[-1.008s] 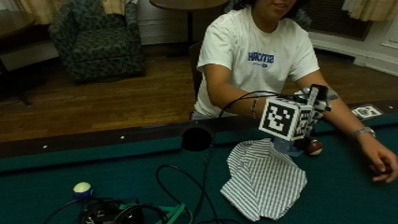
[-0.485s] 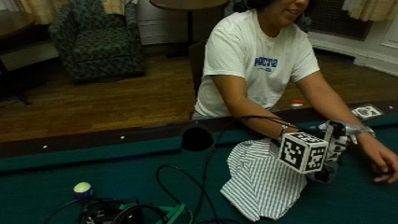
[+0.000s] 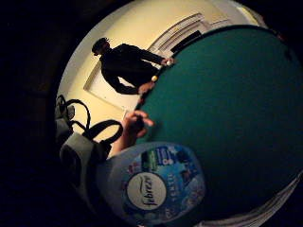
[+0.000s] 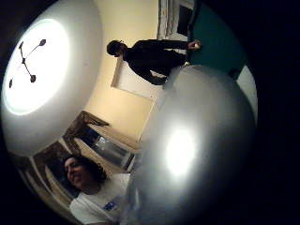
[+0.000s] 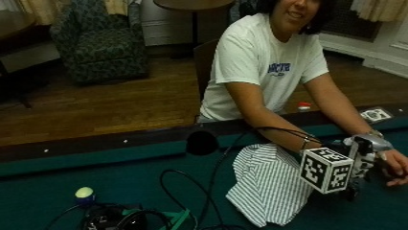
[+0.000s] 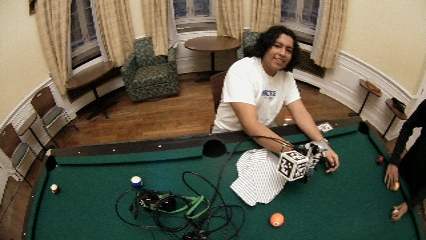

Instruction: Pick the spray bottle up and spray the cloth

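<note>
A green-felt pool table [image 6: 100,172] fills the foreground of a room with a wood floor, an armchair [image 6: 152,70] and a round side table [image 6: 212,44] behind the seated person. The gloved right hand [image 5: 357,158] is low over the felt, near the rail, curled around the spray bottle [image 3: 154,182], whose label fills the palm view. The striped cloth [image 5: 271,184] lies flat just beside the hand, toward the tangled cables [image 6: 176,207]. The bare left hand [image 5: 396,165] rests on the felt just beyond. Bare felt spreads away past the hand, dotted with an orange ball [image 6: 277,219].
</note>
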`<state>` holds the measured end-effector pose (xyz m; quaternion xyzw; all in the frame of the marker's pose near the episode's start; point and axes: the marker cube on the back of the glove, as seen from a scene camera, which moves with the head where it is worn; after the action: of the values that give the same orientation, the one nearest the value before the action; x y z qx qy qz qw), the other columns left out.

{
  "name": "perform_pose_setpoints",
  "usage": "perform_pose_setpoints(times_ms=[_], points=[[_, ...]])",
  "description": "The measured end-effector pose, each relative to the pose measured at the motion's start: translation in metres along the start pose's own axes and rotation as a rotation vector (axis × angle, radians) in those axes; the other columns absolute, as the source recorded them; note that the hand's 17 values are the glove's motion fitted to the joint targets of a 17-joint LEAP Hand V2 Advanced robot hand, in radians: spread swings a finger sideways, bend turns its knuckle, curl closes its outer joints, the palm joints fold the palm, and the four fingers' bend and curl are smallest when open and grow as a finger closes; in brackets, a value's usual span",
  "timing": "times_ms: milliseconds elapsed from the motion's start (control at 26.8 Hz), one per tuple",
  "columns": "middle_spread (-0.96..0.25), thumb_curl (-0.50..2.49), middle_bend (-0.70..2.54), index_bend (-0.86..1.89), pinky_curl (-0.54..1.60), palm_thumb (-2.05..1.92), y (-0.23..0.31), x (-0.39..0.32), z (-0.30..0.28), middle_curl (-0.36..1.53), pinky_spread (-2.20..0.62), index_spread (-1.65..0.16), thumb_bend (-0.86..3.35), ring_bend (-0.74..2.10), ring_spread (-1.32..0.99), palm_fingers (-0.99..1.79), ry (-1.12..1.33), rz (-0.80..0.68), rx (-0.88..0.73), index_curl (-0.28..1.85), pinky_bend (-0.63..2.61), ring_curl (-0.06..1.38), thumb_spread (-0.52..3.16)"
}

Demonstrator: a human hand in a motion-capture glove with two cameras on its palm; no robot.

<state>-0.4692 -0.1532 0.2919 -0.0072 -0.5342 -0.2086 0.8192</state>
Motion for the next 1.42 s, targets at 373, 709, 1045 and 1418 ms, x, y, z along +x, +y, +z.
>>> perform_pose_setpoints(times_ms=[373,709,1045,1418], points=[[-0.19,0.45,0.44,0.19,0.18,0.72,0.007,0.018,0.003,0.46,0.04,-0.31,-0.03,0.44,-0.18,1.14,-0.012,0.113,-0.162,0.47,0.13,0.41,0.95],[-0.19,0.45,0.44,0.19,0.18,0.72,0.04,0.036,-0.019,0.46,0.04,-0.31,-0.03,0.44,-0.18,1.14,0.254,0.168,-0.33,0.47,0.13,0.41,0.95],[-0.19,0.45,0.44,0.19,0.18,0.72,0.079,0.019,-0.078,0.46,0.04,-0.31,-0.03,0.44,-0.18,1.14,0.568,0.132,-0.384,0.47,0.13,0.41,0.95],[-0.19,0.45,0.44,0.19,0.18,0.72,0.137,-0.021,-0.143,0.46,0.04,-0.31,-0.03,0.44,-0.18,1.14,0.857,0.051,-0.49,0.47,0.13,0.41,0.95]])
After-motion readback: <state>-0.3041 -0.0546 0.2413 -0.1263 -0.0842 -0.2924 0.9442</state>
